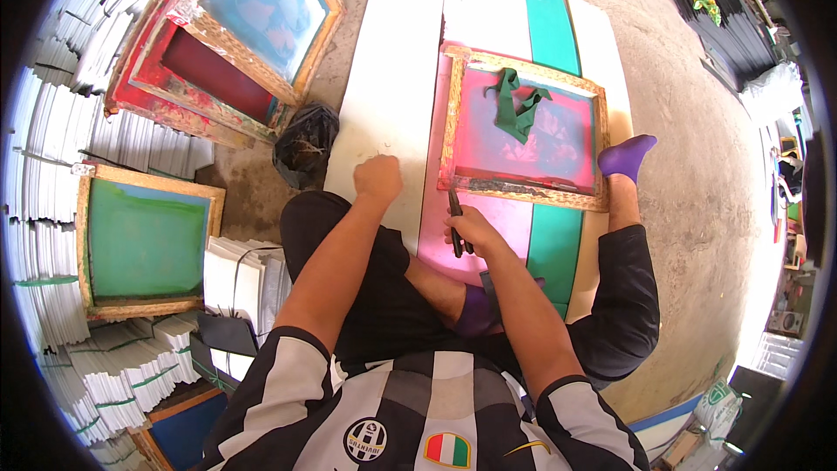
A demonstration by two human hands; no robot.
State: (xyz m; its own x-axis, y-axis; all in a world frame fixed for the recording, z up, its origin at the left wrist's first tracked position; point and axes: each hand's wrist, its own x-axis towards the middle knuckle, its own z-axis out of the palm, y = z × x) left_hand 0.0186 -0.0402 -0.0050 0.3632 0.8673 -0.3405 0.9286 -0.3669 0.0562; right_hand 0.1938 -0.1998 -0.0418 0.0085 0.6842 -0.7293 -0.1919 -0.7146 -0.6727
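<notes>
My right hand (473, 228) is closed round a slim black hand tool (455, 214); the tool's kind is not clear. Its narrow end points at the near left corner of a wooden-framed printing screen (450, 113). Pink and bluish mesh fills that frame, and a dark green strip of cloth (516, 113) lies crumpled on it. To the left, my left hand (377, 177) is closed in a fist over the long cream-white board (370, 87). Whatever it may pinch is hidden or too small to name.
Under the screen runs a pink and green surface (555, 244). Further screens lean at the left, one blue (266, 4), one green (148, 240). A black plastic bag (305, 144) sits beside the board. Bundled white stacks (52, 148) line the left. My purple-socked foot (626, 157) is by the screen's right edge.
</notes>
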